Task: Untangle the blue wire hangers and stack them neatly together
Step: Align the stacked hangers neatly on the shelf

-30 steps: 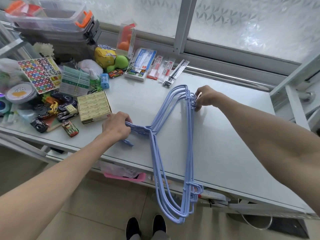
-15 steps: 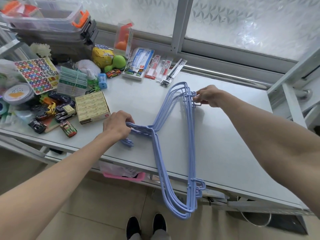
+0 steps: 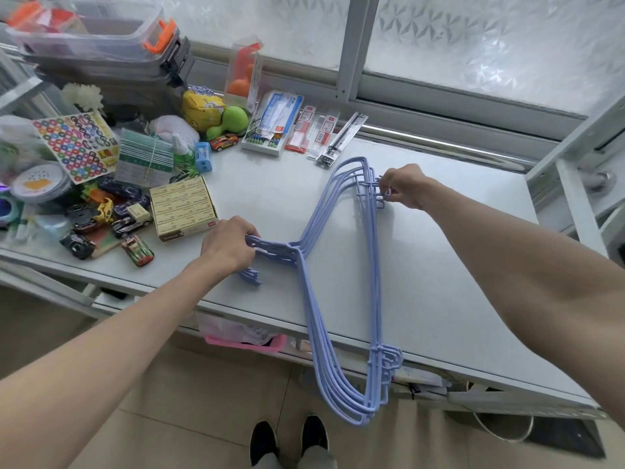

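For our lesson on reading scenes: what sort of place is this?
Probably a home or workroom table beside a frosted window. Toy cars, a sticker sheet and stationery packs clutter one end.

The left hand (image 3: 230,247) covers the hook ends of the blue wire hangers (image 3: 338,292), so its grip on them cannot be made out. At the far corner of the hangers, the right hand (image 3: 402,186) hides where its fingertips meet the wire. How many hangers lie in the bundle is unclear. Left of the hangers, the clear bins (image 3: 88,32) are cut off by the picture's edge, and print on the yellow box (image 3: 182,206) is too small to read.
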### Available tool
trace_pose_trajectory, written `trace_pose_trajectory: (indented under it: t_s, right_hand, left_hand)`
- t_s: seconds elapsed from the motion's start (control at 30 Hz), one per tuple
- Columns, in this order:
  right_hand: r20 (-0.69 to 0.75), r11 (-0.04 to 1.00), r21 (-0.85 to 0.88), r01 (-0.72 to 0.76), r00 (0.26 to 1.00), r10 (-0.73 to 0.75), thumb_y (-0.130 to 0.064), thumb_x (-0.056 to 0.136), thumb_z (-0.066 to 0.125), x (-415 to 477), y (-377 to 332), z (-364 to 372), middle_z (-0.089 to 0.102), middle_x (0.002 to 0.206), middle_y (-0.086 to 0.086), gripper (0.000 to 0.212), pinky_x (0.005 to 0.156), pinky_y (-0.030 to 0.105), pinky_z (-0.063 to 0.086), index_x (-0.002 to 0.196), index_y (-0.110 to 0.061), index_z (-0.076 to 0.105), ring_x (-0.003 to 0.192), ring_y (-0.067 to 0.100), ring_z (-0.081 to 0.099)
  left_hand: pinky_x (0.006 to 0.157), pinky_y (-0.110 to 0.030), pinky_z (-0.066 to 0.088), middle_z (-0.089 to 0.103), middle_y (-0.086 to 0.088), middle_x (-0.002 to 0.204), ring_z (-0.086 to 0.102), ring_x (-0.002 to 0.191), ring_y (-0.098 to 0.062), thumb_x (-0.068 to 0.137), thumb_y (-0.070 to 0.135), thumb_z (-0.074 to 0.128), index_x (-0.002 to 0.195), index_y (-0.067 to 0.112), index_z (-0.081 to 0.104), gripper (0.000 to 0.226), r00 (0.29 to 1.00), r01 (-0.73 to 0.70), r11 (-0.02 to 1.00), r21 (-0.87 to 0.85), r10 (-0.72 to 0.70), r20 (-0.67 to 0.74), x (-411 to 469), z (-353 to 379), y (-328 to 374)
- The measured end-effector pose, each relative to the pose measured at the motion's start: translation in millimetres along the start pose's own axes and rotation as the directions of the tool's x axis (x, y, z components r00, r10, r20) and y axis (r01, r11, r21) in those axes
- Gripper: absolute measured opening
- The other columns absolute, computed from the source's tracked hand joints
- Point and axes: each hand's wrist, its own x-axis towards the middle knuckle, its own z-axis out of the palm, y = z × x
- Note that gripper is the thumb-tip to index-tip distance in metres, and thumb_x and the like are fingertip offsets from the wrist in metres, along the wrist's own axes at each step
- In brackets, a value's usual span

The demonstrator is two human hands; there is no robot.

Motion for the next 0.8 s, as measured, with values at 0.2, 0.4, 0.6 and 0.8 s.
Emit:
trace_pose_trajectory:
  t_s: [0.2,0.4,0.6,0.8]
  right_hand:
    - [0.093,0.905,-0.403,0.134,0.990,-0.105,-0.001,0.060,0.048,-5.7,1.1,3.2,0.047,0.072,0.007,0.026,0.053,0.025,0.039,0.084,-0.005,0.059,0.064,0.023,0.046]
    - [0.289,0.587,-0.730,0.350,0.937,-0.198,-0.004,0.060,0.077,-1.2,-0.5,12.2,0.057,0.122,0.005,0.092,0.093,0.045,0.052,0.143,-0.020,0.041,0.110,0.030,0.058]
    - [0.249,0.607,-0.706,0.364,0.931,-0.268,-0.004,0.055,0.075,-4.4,-5.2,17.9,0.061,0.101,-0.001,0.071,0.085,0.046,0.056,0.122,-0.018,0.057,0.096,0.026,0.062]
    - [0.279,0.750,-0.560,0.352,0.932,-0.230,0.003,0.067,0.074,-1.3,1.1,19.6,0.058,0.129,0.004,0.075,0.090,0.043,0.055,0.134,-0.014,0.046,0.113,0.026,0.060]
  left_hand:
    - [0.075,-0.030,0.052,0.072,-0.005,0.095,0.063,0.092,-0.026,0.076,0.003,0.057,0.097,0.023,0.075,0.035,0.999,-0.037,0.999,0.016,0.036,0.018,-1.5,-2.1,0.8]
    - [0.071,-0.027,0.049,0.067,-0.001,0.101,0.063,0.094,-0.025,0.068,0.007,0.063,0.100,0.032,0.073,0.041,0.993,-0.092,0.992,0.089,0.084,0.084,-3.7,-5.8,9.0]
    - [0.069,-0.029,0.046,0.070,-0.008,0.099,0.065,0.095,-0.032,0.073,0.004,0.066,0.094,0.024,0.076,0.030,0.993,-0.071,0.988,0.137,0.083,-0.079,-6.1,3.6,6.3]
    - [0.072,-0.031,0.048,0.068,-0.011,0.099,0.063,0.096,-0.034,0.073,0.000,0.058,0.096,0.018,0.074,0.034,0.990,-0.080,0.989,0.127,0.093,-0.102,-7.5,4.9,3.9]
